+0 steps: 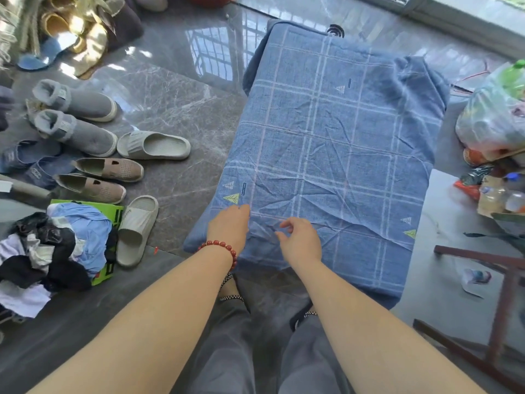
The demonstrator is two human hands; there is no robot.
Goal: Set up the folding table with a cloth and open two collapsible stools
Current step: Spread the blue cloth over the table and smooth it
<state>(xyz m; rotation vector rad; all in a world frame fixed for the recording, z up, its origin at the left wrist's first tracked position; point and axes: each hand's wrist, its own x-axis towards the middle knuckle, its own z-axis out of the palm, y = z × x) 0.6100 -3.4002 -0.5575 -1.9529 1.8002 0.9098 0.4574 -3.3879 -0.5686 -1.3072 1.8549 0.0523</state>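
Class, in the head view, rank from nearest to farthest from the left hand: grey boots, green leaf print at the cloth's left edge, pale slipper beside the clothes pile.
1. Green leaf print, just beyond the left hand.
2. Pale slipper, floor to its left.
3. Grey boots, far left.

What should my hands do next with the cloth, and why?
Probably sweep the right hand rightward to flatten the cloth: creases fan out beside it, while the left hand rests on the near left part, steadying it.
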